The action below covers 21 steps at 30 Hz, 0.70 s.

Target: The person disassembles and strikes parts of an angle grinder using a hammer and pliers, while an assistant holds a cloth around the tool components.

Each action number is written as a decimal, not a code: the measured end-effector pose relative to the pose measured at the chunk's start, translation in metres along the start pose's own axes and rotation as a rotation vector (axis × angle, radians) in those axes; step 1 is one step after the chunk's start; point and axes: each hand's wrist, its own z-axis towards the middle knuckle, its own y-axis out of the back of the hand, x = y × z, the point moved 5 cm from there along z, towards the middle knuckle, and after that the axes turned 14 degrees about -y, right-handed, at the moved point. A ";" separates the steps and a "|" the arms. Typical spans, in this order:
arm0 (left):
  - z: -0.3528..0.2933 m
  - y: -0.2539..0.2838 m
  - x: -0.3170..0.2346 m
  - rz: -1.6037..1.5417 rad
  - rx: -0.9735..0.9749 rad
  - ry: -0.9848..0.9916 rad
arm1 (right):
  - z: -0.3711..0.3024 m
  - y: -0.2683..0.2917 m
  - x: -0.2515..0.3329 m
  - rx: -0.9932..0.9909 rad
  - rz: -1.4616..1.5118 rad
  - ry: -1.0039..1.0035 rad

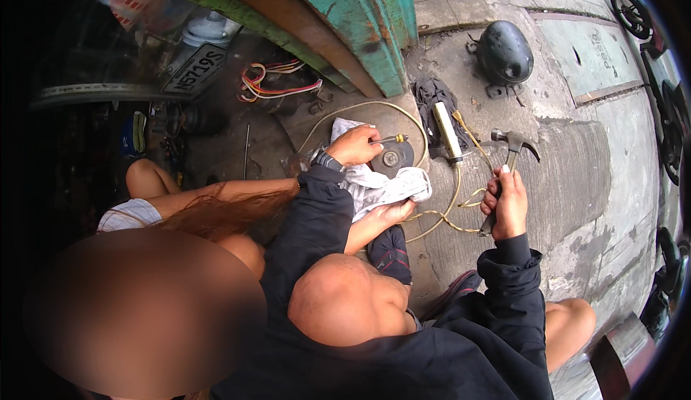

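My right hand (508, 202) is closed around the dark handle of a claw hammer (513, 149), its head raised over the pavement. In my left hand (351, 146), the fingers pinch a short thin rod with a yellowish end (397, 138). That rod lies above a dark round disc-shaped part (389, 159) with a metal hub at its middle. Around and beneath the disc is a white patterned cloth (374, 190). Another person, close at my left, reaches in, and this person's hand (396, 213) steadies the cloth from the near side.
A power strip (448, 132) with a yellowish cord and a dark rag (430, 92) sit beyond the disc. Farther back is a black rounded tank (506, 52). A green metal post (389, 40) rises ahead. Coloured wires (277, 87) lie at the left; motorcycles (669, 112) stand at the right.
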 end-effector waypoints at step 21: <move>0.031 0.018 -0.086 -0.542 -0.015 -0.496 | 0.000 0.000 0.003 -0.016 -0.022 0.029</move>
